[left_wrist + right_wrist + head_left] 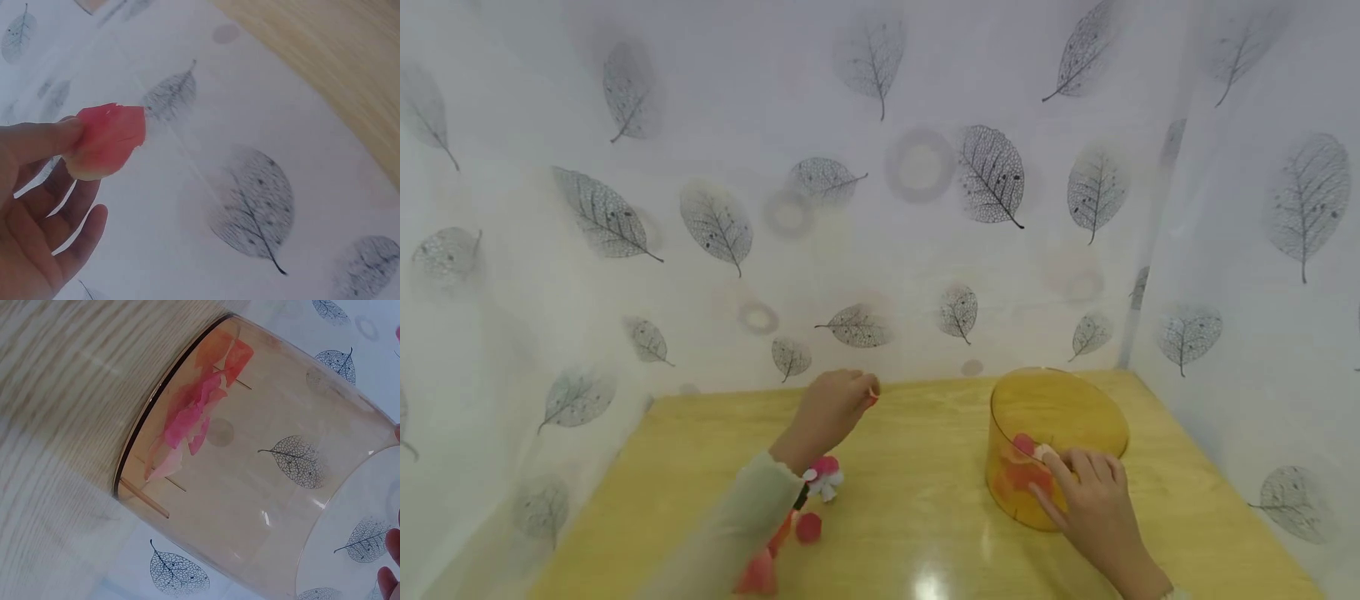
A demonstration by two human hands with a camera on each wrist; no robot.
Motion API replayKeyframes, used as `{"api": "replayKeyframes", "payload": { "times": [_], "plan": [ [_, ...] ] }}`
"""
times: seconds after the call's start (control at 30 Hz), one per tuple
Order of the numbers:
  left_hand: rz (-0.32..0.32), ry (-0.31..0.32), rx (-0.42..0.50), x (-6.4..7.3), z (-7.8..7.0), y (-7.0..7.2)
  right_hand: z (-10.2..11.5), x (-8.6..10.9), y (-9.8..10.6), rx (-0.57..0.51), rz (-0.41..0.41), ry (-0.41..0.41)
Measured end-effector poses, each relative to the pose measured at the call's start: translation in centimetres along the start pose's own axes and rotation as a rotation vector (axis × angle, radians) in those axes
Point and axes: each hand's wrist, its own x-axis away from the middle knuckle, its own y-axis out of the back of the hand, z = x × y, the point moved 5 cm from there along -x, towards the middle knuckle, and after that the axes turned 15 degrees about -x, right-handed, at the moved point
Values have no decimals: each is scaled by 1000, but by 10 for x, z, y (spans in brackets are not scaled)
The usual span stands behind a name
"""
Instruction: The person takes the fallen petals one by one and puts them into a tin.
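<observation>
My left hand [831,412] is raised over the far part of the wooden table. In the left wrist view, its thumb and forefinger pinch a red petal [109,137] with a cream-coloured base. My right hand [1093,504] is at the front of a clear amber container [1011,400], its fingers near the top rim. Thumb and forefinger stand apart, with a pale bit [1042,452] at the forefinger's tip; I cannot tell whether the hand holds it. Red, pink and pale petals [187,422] lie piled on the container's bottom.
Left of the middle of the wooden table [917,500], a red petal [808,528], a white and pink cluster [827,479] and more red petals [760,571] lie beside my left sleeve [722,521]. White sheeting [880,250] printed with grey leaves surrounds the table.
</observation>
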Motion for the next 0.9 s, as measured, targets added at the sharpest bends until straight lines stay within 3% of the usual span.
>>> {"api": "replayKeyframes", "payload": {
  "times": [0.1, 0.23, 0.43, 0.53, 0.63, 0.77, 0.9],
  "plan": [
    [-14, -58, 19, -32, -26, 3, -2, -2, -1, -15, -16, 7],
    [18, -137, -5, -67, -64, 2, -5, -4, -4, -13, 9, -10],
    [89, -203, -25, -101, -117, -9, -8, -3, -4, 16, 59, -37],
    [112, -224, -48, -110, -138, -15, -8, -3, -3, 15, 58, -31],
    [183, -240, -66, -116, -154, -25, -7, -3, -2, 13, 68, -28],
    [304, -237, -39, -115, -165, -35, -6, -1, -2, 19, 85, -32],
    [347, -234, -38, -110, -168, -39, -4, 2, -2, 29, 95, -34]
  ]
}}
